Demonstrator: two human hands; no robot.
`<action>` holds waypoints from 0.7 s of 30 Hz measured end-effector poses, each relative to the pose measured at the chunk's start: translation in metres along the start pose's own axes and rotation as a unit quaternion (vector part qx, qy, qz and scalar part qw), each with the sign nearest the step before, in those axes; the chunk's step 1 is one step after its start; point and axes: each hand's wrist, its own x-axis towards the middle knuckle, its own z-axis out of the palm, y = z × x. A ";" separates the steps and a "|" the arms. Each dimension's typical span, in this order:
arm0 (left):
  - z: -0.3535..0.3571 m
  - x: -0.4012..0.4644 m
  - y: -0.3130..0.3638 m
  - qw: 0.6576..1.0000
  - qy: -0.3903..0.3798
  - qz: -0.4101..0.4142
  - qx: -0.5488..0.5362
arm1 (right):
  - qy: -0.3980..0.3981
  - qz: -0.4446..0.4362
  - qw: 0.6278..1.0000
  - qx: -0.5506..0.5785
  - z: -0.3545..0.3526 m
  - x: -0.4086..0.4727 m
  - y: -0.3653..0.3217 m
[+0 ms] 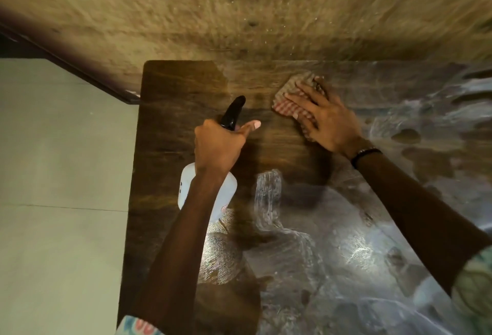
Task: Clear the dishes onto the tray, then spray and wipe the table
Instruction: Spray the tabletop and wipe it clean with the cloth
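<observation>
A dark wooden table (170, 100) fills the middle and right of the view, with wet soapy streaks across its right and near parts. My left hand (217, 145) grips the neck of a spray bottle (229, 190) with a white body and a black nozzle that points toward the far edge. My right hand (324, 118) lies flat with spread fingers on a red-and-white checked cloth (288, 96) and presses it onto the table near the far edge. No dishes or tray are in view.
A rough beige wall (239, 9) rises right behind the table's far edge. Pale floor tiles (61, 174) lie to the left of the table, with a dark skirting strip (80, 70) along the wall's base.
</observation>
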 end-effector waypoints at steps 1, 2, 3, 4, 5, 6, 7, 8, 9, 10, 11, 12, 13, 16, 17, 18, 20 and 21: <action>-0.003 0.000 -0.001 1.000 -0.002 -0.001 -0.013 | 0.003 0.013 1.000 0.007 -0.001 0.014 -0.004; -0.005 0.002 -0.003 1.000 -0.004 -0.002 -0.028 | 0.006 0.020 1.000 0.012 -0.001 0.029 -0.010; -0.006 0.005 -0.006 0.999 -0.002 -0.001 -0.037 | 0.012 0.022 1.000 0.011 0.000 0.045 -0.019; -0.008 0.006 -0.008 0.999 0.001 0.002 -0.041 | 0.016 0.023 1.000 0.007 0.002 0.062 -0.029; -0.009 0.007 -0.011 0.999 0.005 0.004 -0.045 | 0.010 0.023 1.000 0.004 0.005 0.079 -0.040; -0.010 0.008 -0.014 0.999 0.009 0.001 -0.052 | -0.005 0.020 1.000 0.003 0.009 0.095 -0.053; -0.011 0.008 -0.017 0.998 0.012 -0.002 -0.059 | -0.021 0.008 1.000 0.000 0.012 0.108 -0.067; -0.013 0.008 -0.019 0.998 0.011 -0.005 -0.069 | -0.033 -0.014 0.999 -0.004 0.015 0.118 -0.081; -0.014 0.008 -0.021 0.997 0.011 -0.008 -0.076 | -0.041 -0.042 0.998 -0.011 0.016 0.122 -0.094; -0.016 0.007 -0.023 0.997 0.011 -0.013 -0.078 | -0.050 -0.071 0.996 -0.020 0.017 0.119 -0.103; -0.017 0.006 -0.024 0.997 0.011 -0.014 -0.080 | -0.050 -0.099 0.993 -0.026 0.017 0.112 -0.105; -0.018 0.006 -0.026 0.997 0.012 -0.015 -0.081 | -0.040 -0.133 0.990 -0.029 0.018 0.099 -0.104; -0.019 0.006 -0.026 0.996 0.014 -0.015 -0.082 | -0.023 -0.169 0.985 -0.026 0.018 0.082 -0.099; -0.022 0.004 -0.024 0.996 0.016 -0.002 -0.086 | -0.013 -0.219 0.975 -0.024 0.021 0.032 -0.058; -0.022 0.003 -0.023 0.996 0.016 0.001 -0.087 | -0.013 -0.205 0.978 -0.028 0.019 0.020 -0.035; -0.022 0.003 -0.023 0.996 0.012 0.001 -0.090 | -0.012 -0.181 0.983 -0.032 0.015 0.012 -0.013; -0.020 0.001 -0.025 0.996 0.008 0.009 -0.093 | 0.007 -0.108 0.994 -0.035 0.004 0.012 0.022; -0.019 0.000 -0.026 0.996 0.004 0.014 -0.090 | 0.019 -0.062 0.997 -0.035 0.000 0.019 0.032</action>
